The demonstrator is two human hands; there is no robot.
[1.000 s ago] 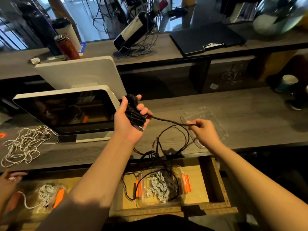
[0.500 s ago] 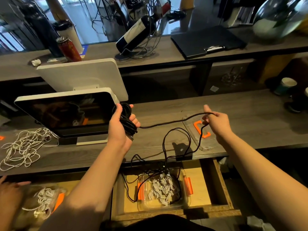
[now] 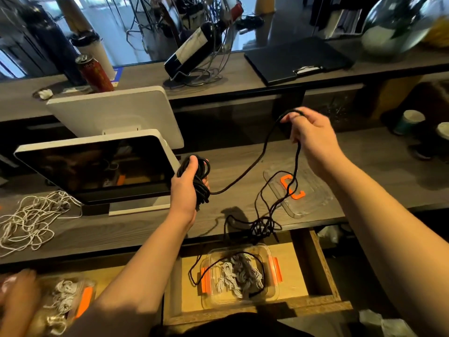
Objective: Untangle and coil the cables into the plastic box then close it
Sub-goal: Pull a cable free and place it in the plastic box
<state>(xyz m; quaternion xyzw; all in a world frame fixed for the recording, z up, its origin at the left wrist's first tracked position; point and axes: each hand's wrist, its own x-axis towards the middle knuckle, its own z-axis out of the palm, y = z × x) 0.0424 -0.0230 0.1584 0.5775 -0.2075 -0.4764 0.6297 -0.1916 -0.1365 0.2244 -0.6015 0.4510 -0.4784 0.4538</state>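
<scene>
**Black cable half-wound, the rest still knotted above the box**

The left hand (image 3: 188, 188) was curled tight around a bundle of finished loops of the black cable (image 3: 245, 173), held upright over the bench (image 3: 379, 166) so the coil kept its shape. The right hand (image 3: 313, 135) was raised well apart from it, fingers bent and pinching the free run, apparently to draw out slack for 1 more loop. From that pinch the cable dropped to a tangle (image 3: 262, 226) at the bench edge, then trailed into the plastic box (image 3: 273, 295) in the open drawer (image 3: 323, 271), where coiled white cables (image 3: 239, 276) already lay. The lid (image 3: 313, 198) rested on the bench beside the tangle, clear of the box, likely to keep the opening free
</scene>
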